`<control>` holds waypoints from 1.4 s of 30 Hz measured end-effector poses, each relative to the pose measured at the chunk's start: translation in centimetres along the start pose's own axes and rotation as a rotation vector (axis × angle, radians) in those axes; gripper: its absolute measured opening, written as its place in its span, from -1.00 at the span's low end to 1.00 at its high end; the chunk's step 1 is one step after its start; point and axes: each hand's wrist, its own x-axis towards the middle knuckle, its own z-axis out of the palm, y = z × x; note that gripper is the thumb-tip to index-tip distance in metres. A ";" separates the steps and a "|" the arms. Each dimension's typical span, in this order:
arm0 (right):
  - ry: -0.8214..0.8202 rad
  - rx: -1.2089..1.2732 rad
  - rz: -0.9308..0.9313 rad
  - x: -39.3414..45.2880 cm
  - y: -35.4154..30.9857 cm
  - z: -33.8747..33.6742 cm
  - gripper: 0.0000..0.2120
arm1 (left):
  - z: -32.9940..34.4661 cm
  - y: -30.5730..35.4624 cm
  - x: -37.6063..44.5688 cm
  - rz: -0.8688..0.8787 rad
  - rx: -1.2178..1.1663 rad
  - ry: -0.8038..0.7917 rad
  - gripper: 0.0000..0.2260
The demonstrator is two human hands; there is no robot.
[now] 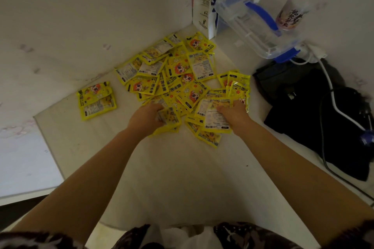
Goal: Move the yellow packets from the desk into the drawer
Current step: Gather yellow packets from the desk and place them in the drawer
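Note:
A loose heap of several yellow packets (178, 79) with a cartoon face lies on the white desk (172, 168), towards the back corner. A small separate stack of yellow packets (96, 100) rests to the left of the heap. My left hand (146, 116) is closed on a few packets at the heap's near left edge. At the near right edge my right hand (235, 115) grips packets too, one showing its white printed back. No drawer is in view.
A clear plastic box with blue clips (257, 24) stands at the back right beside a white paper bag (204, 2) and a cup (291, 14). A black bag (315, 115) with a white cable (332, 95) lies on the right. White walls close the corner.

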 end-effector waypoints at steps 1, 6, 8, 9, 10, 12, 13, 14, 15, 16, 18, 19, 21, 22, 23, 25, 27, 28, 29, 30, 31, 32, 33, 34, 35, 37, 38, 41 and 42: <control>-0.003 -0.001 0.013 0.2 0.0 0.2 -0.62 | 0.1 0.0 0.3 0.022 0.033 -0.020 -0.58; 0.014 -0.007 0.037 1.0 -0.3 0.8 -0.61 | 0.8 -0.3 1.1 0.096 0.236 -0.027 -0.48; 0.019 -0.011 0.033 0.8 -0.5 0.8 -0.61 | 1.0 -0.1 1.1 0.090 0.275 -0.040 -0.47; 0.023 -0.011 0.027 0.8 -0.5 0.8 -0.62 | 1.2 0.0 1.0 0.091 0.290 -0.040 -0.48; 0.026 -0.013 0.019 0.7 -0.5 0.7 -0.62 | 1.3 0.0 0.9 0.095 0.297 -0.029 -0.49; 0.032 -0.009 0.007 0.8 -0.2 0.3 -0.63 | 1.6 -0.2 0.7 0.105 0.299 0.011 -0.54; 0.031 0.004 0.003 0.7 -0.1 0.1 -0.64 | 1.7 -0.3 0.5 0.110 0.300 0.035 -0.56; 0.025 0.023 0.003 0.5 0.1 -0.2 -0.65 | 1.8 -0.4 0.3 0.115 0.300 0.055 -0.59; 0.019 0.037 0.000 0.4 0.3 -0.4 -0.64 | 1.8 -0.4 0.1 0.117 0.298 0.071 -0.61; 0.016 0.045 -0.005 0.2 0.4 -0.7 -0.62 | 1.7 -0.2 -0.1 0.114 0.294 0.078 -0.63; 0.015 0.059 -0.016 -0.1 0.9 -1.3 -0.60 | 1.6 0.0 -0.6 0.102 0.283 0.077 -0.64; 0.018 0.064 -0.024 -0.4 1.1 -1.6 -0.60 | 1.6 -0.1 -0.9 0.088 0.272 0.068 -0.64; 0.019 0.081 -0.035 -0.9 1.6 -2.2 -0.60 | 1.7 -0.1 -1.6 0.035 0.224 0.041 -0.60; 0.020 0.089 -0.035 -1.2 2.0 -2.5 -0.58 | 1.8 0.0 -2.0 -0.003 0.179 0.022 -0.56; 0.019 0.099 -0.037 -1.6 2.2 -2.9 -0.56 | 1.9 0.1 -2.5 -0.047 0.128 0.004 -0.51; 0.016 0.107 -0.046 -2.6 2.7 -3.5 -0.63 | 2.2 0.6 -3.7 -0.157 0.001 -0.024 -0.50; 0.008 0.117 -0.053 -3.6 3.1 -4.3 -0.73 | 2.8 0.8 -5.1 -0.264 -0.209 -0.012 -0.64; 0.002 0.122 -0.061 -4.2 3.4 -4.6 -0.77 | 3.2 0.8 -5.9 -0.306 -0.342 0.012 -0.71; -0.004 0.122 -0.072 -4.9 3.6 -4.9 -0.79 | 3.7 0.8 -6.7 -0.337 -0.470 0.044 -0.75; -0.009 0.119 -0.085 -5.5 3.8 -5.2 -0.80 | 4.2 1.0 -7.5 -0.365 -0.581 0.074 -0.77; -0.012 0.112 -0.096 -6.0 4.1 -5.4 -0.81 | 4.6 1.2 -8.3 -0.392 -0.681 0.103 -0.77; -0.015 0.103 -0.105 -6.6 4.5 -5.6 -0.82 | 5.1 1.5 -9.1 -0.415 -0.760 0.133 -0.77; -0.016 0.092 -0.112 -7.1 4.9 -5.8 -0.83 | 5.5 1.8 -9.8 -0.432 -0.822 0.165 -0.77; -0.016 0.083 -0.119 -7.7 5.3 -5.9 -0.83 | 6.0 2.0 -10.4 -0.448 -0.870 0.192 -0.76; -0.015 0.075 -0.122 -8.2 5.7 -6.0 -0.82 | 6.4 2.3 -10.9 -0.461 -0.913 0.212 -0.76; -0.013 0.061 -0.117 -9.4 6.5 -6.1 -0.82 | 7.2 2.6 -11.9 -0.477 -0.960 0.234 -0.77; -0.010 0.057 -0.116 -10.0 6.9 -6.1 -0.83 | 7.4 2.8 -12.3 -0.478 -0.971 0.239 -0.78; 0.005 0.069 -0.114 -12.2 8.3 -6.1 -0.85 | 7.9 3.6 -13.6 -0.450 -1.011 0.235 -0.84; 0.012 0.075 -0.113 -13.1 8.8 -6.1 -0.84 | 8.0 3.7 -14.0 -0.434 -1.014 0.225 -0.85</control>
